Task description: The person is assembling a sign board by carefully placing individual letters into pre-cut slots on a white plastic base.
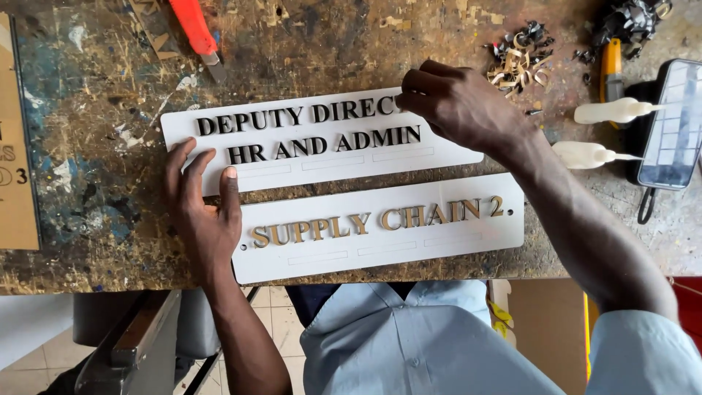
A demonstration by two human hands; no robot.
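Setting black letters onto upper white plate [307, 139] on worktop [88, 241]: left hand [201, 212] flat, fingers spread, pinning its edge; right hand [461, 106] fingers pinched at the top row's end, contents hidden; likely needs careful alignment next.

Two long white sign plates lay on a paint-scarred workbench: the upper plate [307, 143] carried raised black letters, the lower plate [380, 230], just beside it, gold ones. A brown board [16, 146] sat at the left edge; a phone screen [671, 124] glowed pale at right.
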